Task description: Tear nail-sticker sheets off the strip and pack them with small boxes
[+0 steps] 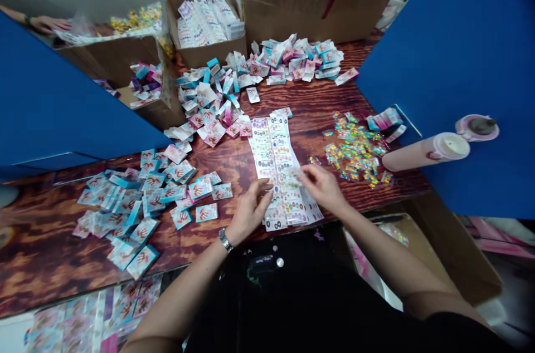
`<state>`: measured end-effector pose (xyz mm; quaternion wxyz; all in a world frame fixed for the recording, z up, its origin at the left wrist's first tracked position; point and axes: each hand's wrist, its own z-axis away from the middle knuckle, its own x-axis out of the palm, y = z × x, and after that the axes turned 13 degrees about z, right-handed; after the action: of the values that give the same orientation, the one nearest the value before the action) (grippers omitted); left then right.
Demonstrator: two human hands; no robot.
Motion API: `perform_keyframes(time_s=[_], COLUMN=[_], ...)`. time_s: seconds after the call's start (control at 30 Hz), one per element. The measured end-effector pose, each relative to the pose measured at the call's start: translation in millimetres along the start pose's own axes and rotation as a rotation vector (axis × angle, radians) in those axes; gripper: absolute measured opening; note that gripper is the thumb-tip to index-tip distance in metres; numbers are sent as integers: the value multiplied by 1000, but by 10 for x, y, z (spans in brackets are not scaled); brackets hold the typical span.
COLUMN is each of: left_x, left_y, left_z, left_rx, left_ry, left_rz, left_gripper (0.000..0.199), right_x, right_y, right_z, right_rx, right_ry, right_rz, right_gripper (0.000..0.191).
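You are resting your left hand (251,209) against the strip of printed sticker sheets (273,169), fingers half curled, while your right hand (324,187) is pinching at its edge (whether it has hold of a sheet, you can't tell from here). The strip is lying on the wooden table (62,269), near scattered card packets (150,202).

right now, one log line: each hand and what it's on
left hand: at edge of printed sheets | right hand: on same sheets | left of them: printed cards | right: colourful packets
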<state>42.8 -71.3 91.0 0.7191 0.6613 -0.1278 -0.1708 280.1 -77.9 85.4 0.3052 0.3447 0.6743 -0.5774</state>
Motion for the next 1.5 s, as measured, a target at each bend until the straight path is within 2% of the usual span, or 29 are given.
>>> perform_keyframes(time_s=[0.1,0.17,0.27,0.4,0.5,0.6,0.7,0.77,0.83,0.97,1.1,1.2,1.27,1.37,1.5], left_x=[-16,-13,5,-65,-310,-708,-1067,-1200,-1249,-1250,-1145,-920,-744,-559,-506], left_y=[-54,-61,-16,79,131,170,182,158,113,59,128,211,264,330,386], left_z=[-14,-21,-14,-64,-275,-640,-1028,-1230,-1361,-1411,-1183,-875,-664,-425,-290], left_rx=[-2,-4,3,21,87,147,50,-21,-64,-80,-1,164,242,251,257], left_ry=[-1,-15,-37,-40,-11,161,324,320,281,244,165,32,-54,-119,-150], left_rz=[29,18,-5,-85,-358,-790,-1094,-1191,-1229,-1222,-1159,-878,-665,-510,-475], left_gripper=[27,24,24,24,26,30,44,59,60,38,45,50,48,45,45], right_x=[-93,-89,-26,37,49,75,129,161,170,90,-53,-133,-152,-140,-136], right_y=[473,693,850,896,878,817,753,723,694,547,158,-201,-382,-513,-540], right_z=[-81,-148,-239,-323,-344,-305,-231,-191,-169,-163,-189,-254,-314,-378,-387], right_rx=[266,351,383,341,276,272,265,238,218,129,-76,-269,-393,-578,-709], right_ry=[-3,-52,-146,-168,-157,-168,-150,-106,-65,-2,139,251,300,286,183], right_rz=[58,184,366,414,412,455,484,462,459,454,292,188,211,366,543], right_gripper=[32,37,35,22,20,24,24,26,32,32,22,17,18,20,21])
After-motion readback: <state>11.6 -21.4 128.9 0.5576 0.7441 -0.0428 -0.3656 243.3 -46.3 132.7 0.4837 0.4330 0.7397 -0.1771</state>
